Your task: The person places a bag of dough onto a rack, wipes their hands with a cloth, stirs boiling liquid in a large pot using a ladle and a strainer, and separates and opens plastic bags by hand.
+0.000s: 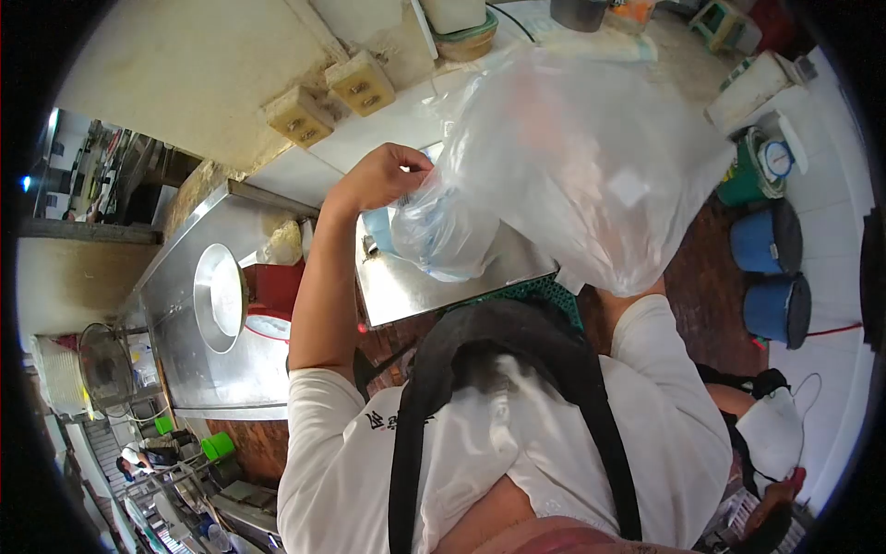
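Observation:
A large clear plastic bag (572, 157) is puffed out in front of me above a steel-topped surface (406, 294). My left hand (386, 177) is closed, its fingers pinching thin plastic at the bag's left side. Below those fingers hangs a bunched, bluish clear part (448, 235); I cannot tell if it is a separate bag. My right forearm (637, 300) runs up to the bag and shows as a pinkish blur through it. Whether that arm is inside or behind the plastic is unclear, and the right hand's fingers are hidden.
On the steel counter (185, 342) at left, a metal bowl (221, 297) stands beside a red scale (272, 294). Wall sockets (360, 83) are ahead. Blue buckets (766, 242) and a green scale (752, 171) line the right. Another person (766, 443) is at lower right.

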`<state>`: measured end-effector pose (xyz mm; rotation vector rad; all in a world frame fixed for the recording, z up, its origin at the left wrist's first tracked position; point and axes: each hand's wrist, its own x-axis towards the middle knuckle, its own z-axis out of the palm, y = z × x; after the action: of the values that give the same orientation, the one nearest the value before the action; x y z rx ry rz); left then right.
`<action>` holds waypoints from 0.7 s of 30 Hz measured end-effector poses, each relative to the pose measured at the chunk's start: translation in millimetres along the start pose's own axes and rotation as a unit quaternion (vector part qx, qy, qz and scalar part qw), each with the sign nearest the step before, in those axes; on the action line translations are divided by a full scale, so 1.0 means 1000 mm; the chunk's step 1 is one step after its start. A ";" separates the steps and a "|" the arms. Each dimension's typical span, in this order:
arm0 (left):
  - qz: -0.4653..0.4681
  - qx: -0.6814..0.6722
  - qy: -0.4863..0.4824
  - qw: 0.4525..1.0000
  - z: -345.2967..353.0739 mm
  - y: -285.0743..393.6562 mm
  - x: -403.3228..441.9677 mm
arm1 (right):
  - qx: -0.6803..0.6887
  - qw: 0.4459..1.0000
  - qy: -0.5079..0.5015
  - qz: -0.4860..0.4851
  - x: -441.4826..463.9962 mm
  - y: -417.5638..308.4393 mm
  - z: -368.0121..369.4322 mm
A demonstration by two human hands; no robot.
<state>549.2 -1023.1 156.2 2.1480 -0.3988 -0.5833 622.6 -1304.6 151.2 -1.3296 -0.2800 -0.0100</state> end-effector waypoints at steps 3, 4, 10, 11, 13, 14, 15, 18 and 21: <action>-0.040 0.128 0.088 0.987 0.003 0.003 -0.018 | -0.014 1.000 0.005 -0.012 0.010 -0.001 -0.005; -0.066 0.127 0.105 0.984 0.007 0.004 -0.027 | -0.020 1.000 0.005 -0.017 0.015 -0.006 -0.007; 0.083 -0.122 0.042 0.988 0.018 0.007 -0.069 | -0.065 0.997 0.016 -0.030 0.024 -0.003 -0.011; 0.088 -0.151 0.055 0.983 0.012 0.010 -0.064 | -0.074 0.997 0.016 -0.033 0.028 0.002 -0.010; 0.134 -0.161 0.102 0.972 -0.009 0.002 -0.039 | -0.097 0.994 0.023 -0.037 0.033 0.017 -0.008; 0.148 -0.185 0.102 0.966 -0.013 -0.011 -0.014 | -0.103 0.994 0.025 -0.040 0.035 0.023 -0.007; 0.161 -0.209 0.103 0.959 -0.013 -0.019 0.012 | -0.119 0.992 0.031 -0.039 0.035 0.037 -0.004; 0.098 -0.249 0.041 0.963 -0.006 -0.015 0.063 | -0.147 0.987 0.043 -0.042 0.047 0.066 0.000; 0.052 -0.386 0.059 0.919 -0.005 -0.021 0.084 | -0.166 0.984 0.056 -0.045 0.059 0.075 -0.007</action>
<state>623.8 -1047.4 119.6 1.3806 -0.1662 -0.4445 693.4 -1283.9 90.4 -1.6396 -0.2496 -0.2141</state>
